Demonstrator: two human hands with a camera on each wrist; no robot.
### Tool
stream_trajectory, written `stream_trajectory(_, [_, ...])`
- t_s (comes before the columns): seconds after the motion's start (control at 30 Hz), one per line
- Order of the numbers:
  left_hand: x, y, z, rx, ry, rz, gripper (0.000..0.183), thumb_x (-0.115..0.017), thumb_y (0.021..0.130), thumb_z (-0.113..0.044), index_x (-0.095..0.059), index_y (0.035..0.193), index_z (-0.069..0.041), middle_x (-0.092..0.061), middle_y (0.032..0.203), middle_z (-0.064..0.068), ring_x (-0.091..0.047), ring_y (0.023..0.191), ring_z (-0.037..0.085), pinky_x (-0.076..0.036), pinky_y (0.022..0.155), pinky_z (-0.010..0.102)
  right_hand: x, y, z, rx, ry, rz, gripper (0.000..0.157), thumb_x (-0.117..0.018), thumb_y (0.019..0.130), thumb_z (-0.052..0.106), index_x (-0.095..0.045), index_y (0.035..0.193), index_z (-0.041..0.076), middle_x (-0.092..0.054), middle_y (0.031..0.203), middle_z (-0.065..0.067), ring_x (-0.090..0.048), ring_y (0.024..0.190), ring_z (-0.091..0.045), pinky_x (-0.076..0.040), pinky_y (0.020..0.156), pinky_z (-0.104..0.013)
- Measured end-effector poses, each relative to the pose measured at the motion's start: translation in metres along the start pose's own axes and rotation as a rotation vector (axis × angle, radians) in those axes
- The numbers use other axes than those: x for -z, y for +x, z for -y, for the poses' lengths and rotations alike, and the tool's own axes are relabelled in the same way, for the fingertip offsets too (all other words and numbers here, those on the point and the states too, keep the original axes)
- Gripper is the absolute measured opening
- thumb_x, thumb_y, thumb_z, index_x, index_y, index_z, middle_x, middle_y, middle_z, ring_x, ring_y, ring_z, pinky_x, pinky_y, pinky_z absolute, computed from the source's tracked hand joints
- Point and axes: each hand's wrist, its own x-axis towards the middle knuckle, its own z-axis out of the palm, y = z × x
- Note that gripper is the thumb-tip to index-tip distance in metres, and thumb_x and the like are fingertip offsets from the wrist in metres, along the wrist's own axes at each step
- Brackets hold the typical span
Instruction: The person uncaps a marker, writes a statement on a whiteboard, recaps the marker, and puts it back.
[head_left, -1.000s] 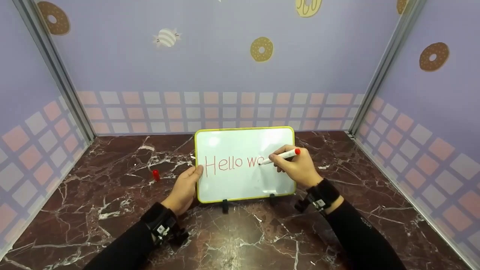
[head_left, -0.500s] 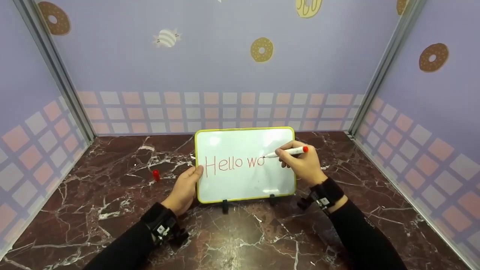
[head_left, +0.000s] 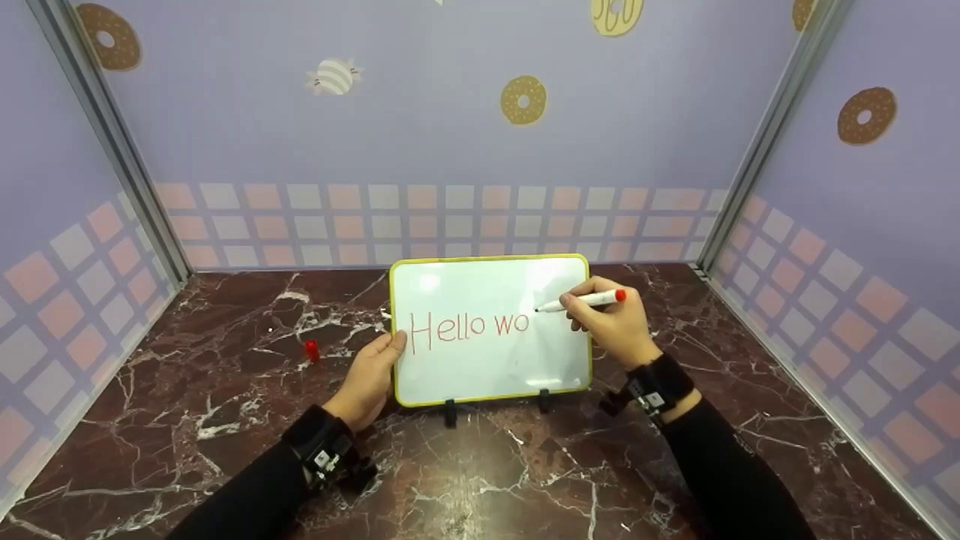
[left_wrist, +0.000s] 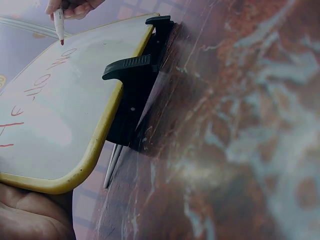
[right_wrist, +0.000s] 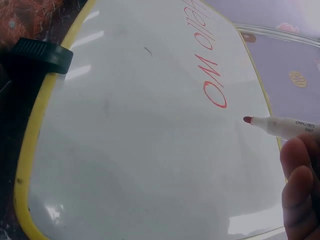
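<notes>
A whiteboard [head_left: 487, 367] with a yellow frame leans back on a black stand [left_wrist: 131, 100], whose hooks grip its lower edge. Red handwriting on it reads "Hello wo". My left hand [head_left: 369, 379] holds the board's left edge, thumb on the front and the other fingers hidden behind. My right hand [head_left: 619, 322] pinches a white marker [head_left: 589, 299] with a red end. In the right wrist view the marker's red tip [right_wrist: 248, 120] points at the board, just past the letter "o" and a little above it.
A red marker cap [head_left: 312, 350] lies on the dark marbled table [head_left: 247, 420], left of the board. Patterned walls [head_left: 450, 150] enclose the table at the back and both sides. Black camera straps [head_left: 660, 386] circle both wrists.
The "o" after the "w" has been closed into a full letter. My right hand with the marker has moved right and slightly up. My left hand and the board have stayed still.
</notes>
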Motion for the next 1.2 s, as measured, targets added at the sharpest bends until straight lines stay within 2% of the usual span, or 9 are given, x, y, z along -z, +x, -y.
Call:
stream_trajectory(0.27, [0.0,0.0005,0.0008,0.004,-0.009,-0.003,0.043,-0.039,0.124,-0.023,-0.058,0.139,0.012,-0.078,0.119,0.017,-0.077,0.102,0.022,-0.063,0.089,0.036,-0.0009,-0.0005,-0.0014,0.016,0.003,0.02,0.011,-0.083,0.1,0.002,-0.078,0.09,0.002,-0.072,0.069,-0.014,-0.068,0.058,-0.018,-0.053,0.053,-0.022])
stream_trajectory(0.5, [0.0,0.0007,0.001,0.005,-0.004,-0.008,0.044,-0.04,0.124,-0.024,-0.059,0.139,0.012,-0.079,0.119,0.017,-0.077,0.101,0.022,-0.063,0.089,0.036,-0.0021,-0.0006,-0.0022,0.027,-0.009,0.031,0.011,-0.083,0.099,0.001,-0.079,0.09,0.003,-0.073,0.071,-0.009,-0.068,0.058,-0.019,-0.055,0.056,-0.024])
stream_trajectory(0.77, [0.0006,0.0004,0.0,0.011,0.004,0.008,0.042,-0.039,0.124,-0.025,-0.059,0.135,0.01,-0.077,0.118,0.016,-0.076,0.103,0.023,-0.063,0.089,0.036,-0.0029,-0.0011,-0.0028,0.02,0.005,0.03,0.011,-0.084,0.099,0.002,-0.079,0.089,0.004,-0.072,0.07,-0.01,-0.067,0.058,-0.018,-0.053,0.055,-0.023])
stream_trajectory(1.2, [-0.001,0.0015,0.0013,0.005,-0.008,-0.019,0.041,-0.04,0.124,-0.023,-0.061,0.132,0.011,-0.078,0.113,0.016,-0.076,0.099,0.022,-0.063,0.085,0.036,-0.0045,0.0001,-0.0058,0.034,-0.018,0.023,0.011,-0.084,0.099,0.0,-0.079,0.089,0.003,-0.073,0.072,-0.006,-0.068,0.057,-0.018,-0.054,0.055,-0.023])
